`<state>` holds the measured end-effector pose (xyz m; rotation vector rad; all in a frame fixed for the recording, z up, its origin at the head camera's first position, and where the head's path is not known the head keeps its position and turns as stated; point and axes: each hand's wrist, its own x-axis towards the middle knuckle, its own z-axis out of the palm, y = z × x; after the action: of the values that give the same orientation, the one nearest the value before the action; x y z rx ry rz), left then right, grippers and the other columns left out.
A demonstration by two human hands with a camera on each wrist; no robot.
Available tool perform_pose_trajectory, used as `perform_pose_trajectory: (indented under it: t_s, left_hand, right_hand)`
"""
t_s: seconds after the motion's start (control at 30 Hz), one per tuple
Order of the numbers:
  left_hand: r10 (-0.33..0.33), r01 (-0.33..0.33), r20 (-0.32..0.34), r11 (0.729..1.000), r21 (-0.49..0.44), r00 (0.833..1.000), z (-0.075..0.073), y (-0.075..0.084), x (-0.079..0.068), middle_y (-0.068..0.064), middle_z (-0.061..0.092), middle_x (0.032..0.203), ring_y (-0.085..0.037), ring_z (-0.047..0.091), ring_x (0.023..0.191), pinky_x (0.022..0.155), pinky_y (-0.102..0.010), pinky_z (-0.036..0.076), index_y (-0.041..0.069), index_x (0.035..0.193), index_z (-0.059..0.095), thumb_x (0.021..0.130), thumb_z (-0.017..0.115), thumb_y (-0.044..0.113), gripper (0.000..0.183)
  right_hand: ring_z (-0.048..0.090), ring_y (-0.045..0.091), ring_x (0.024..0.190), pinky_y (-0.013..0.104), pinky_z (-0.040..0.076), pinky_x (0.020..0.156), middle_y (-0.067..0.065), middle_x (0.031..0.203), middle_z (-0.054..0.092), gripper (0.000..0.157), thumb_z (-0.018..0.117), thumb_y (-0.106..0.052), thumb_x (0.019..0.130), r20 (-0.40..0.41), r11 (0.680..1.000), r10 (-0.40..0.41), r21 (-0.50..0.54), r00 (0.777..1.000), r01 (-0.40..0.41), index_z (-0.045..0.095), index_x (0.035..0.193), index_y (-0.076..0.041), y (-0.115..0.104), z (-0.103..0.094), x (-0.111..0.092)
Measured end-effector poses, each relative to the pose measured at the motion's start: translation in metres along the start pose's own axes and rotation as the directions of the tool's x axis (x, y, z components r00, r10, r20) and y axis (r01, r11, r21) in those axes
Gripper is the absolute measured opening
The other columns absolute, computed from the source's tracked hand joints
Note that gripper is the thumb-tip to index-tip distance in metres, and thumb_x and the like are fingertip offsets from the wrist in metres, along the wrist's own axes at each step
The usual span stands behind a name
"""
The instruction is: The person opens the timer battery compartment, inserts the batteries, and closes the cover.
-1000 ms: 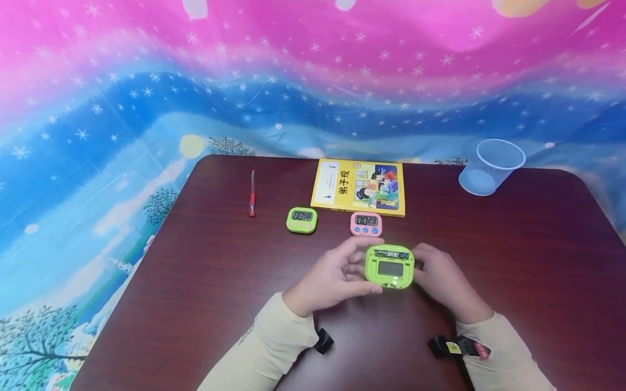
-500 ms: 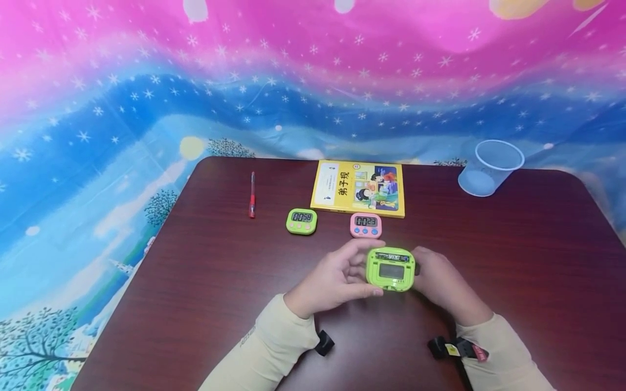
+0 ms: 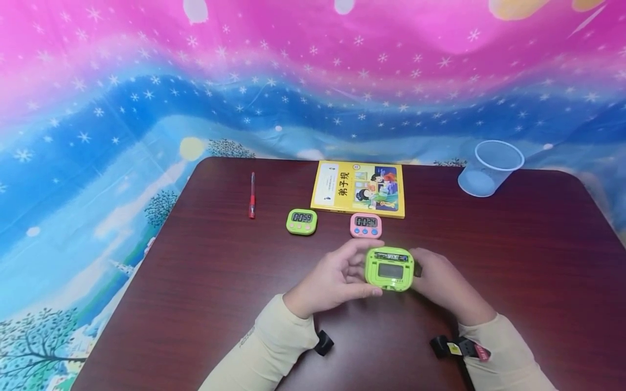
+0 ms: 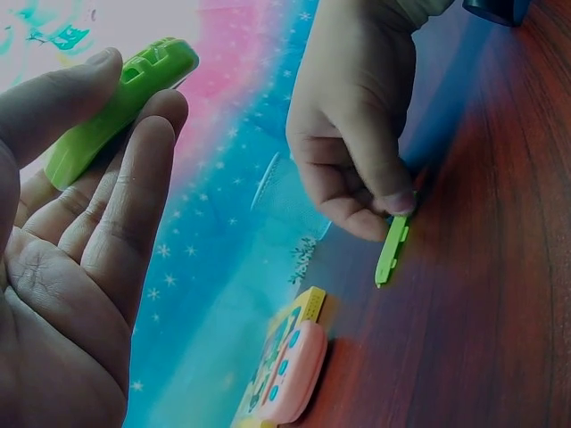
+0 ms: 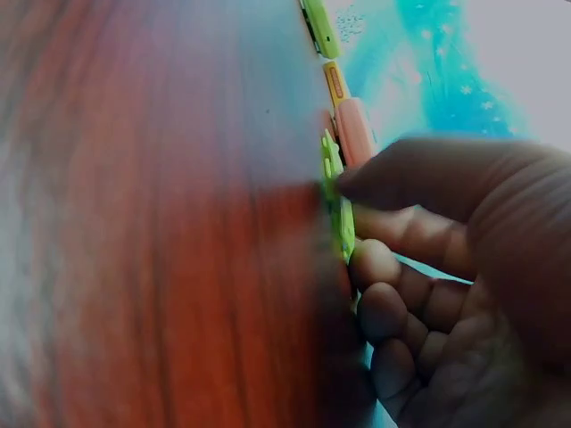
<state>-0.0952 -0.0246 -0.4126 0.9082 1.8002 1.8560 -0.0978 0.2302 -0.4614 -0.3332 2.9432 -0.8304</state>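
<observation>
My left hand (image 3: 337, 277) grips a green digital timer (image 3: 390, 270) by its edges, its back turned up. The battery slot lies uncovered, with a battery (image 3: 390, 257) in it. In the left wrist view the timer (image 4: 116, 111) is seen edge-on between thumb and fingers. My right hand (image 3: 447, 285) is just right of the timer. Seen in the left wrist view, that hand (image 4: 357, 125) pinches a thin green battery cover (image 4: 391, 254) with small tabs; the head view mostly hides this piece. In the right wrist view the thumb presses on the cover (image 5: 343, 227).
Beyond my hands lie another green timer (image 3: 301, 222) reading 00 59 and a pink timer (image 3: 365, 226) reading 00 24. A yellow book (image 3: 359, 187) is behind them, a red pen (image 3: 252, 195) far left, a clear plastic cup (image 3: 489, 168) far right on the dark table (image 3: 195, 304).
The green timer on the table went from 58 to 59, the pink one from 23 to 24. Both hands stay nearly in place; the held timer shifts only slightly.
</observation>
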Motion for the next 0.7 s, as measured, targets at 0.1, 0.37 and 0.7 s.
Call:
perform_pose_trajectory:
  t_s: [0.1,0.37,0.7]
  left_hand:
    - [0.008,-0.008,0.001,1.000,0.003,1.000,0.000,0.000,0.000,-0.023,0.068,0.118,-0.018,0.072,0.090,0.083,-0.039,0.061,0.006,0.145,0.043,0.083,0.076,-0.009,0.072]
    - [0.014,-0.014,0.005,1.000,0.010,1.000,0.000,0.001,0.000,-0.026,0.067,0.118,-0.016,0.072,0.089,0.083,-0.038,0.061,0.002,0.145,0.041,0.083,0.076,-0.010,0.072]
    - [0.005,-0.005,0.009,1.000,0.015,1.000,0.000,0.000,0.000,-0.024,0.068,0.118,-0.018,0.072,0.090,0.082,-0.038,0.061,0.009,0.145,0.043,0.084,0.076,-0.008,0.072]
  right_hand:
    - [0.055,0.015,0.075,0.040,0.052,0.072,0.000,0.086,0.064,0.026,0.085,-0.018,0.077,0.012,1.000,0.014,0.004,1.000,-0.014,0.073,0.098,-0.007,-0.002,-0.001,0.000]
    - [0.050,0.014,0.071,0.035,0.049,0.066,-0.003,0.081,0.059,0.031,0.087,-0.024,0.077,0.050,1.000,-0.007,-0.004,0.999,0.007,0.073,0.100,-0.010,-0.005,-0.002,-0.002]
    - [0.057,0.011,0.077,0.032,0.054,0.073,-0.009,0.087,0.067,0.015,0.081,-0.012,0.084,0.018,0.992,-0.068,0.105,0.998,0.066,0.078,0.098,-0.016,0.000,-0.013,-0.005]
